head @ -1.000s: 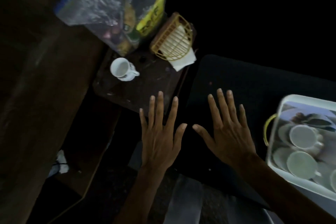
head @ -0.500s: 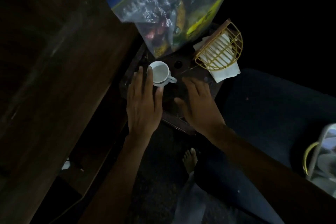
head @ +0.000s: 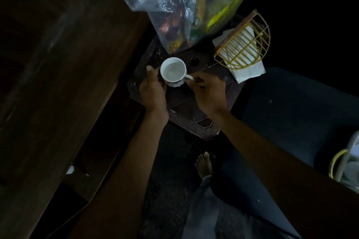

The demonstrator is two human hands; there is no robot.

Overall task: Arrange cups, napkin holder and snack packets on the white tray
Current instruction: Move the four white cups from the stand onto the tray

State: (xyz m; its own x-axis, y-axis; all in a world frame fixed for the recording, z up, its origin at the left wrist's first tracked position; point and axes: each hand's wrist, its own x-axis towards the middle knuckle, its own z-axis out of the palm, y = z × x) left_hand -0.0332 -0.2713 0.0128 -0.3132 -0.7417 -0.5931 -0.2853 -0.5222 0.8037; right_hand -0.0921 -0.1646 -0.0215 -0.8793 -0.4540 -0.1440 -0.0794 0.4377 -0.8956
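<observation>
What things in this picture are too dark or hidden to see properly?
Head view only:
- White tray: cut off by the right edge, so its contents are out of sight.
- Snack packets in the plastic bag: glare and crinkles blur the labels.
- Napkins: partly hidden behind the wire napkin holder.
- Left hand fingertips: hidden behind the white cup.
- Right hand grip on the handle: too dark.
</observation>
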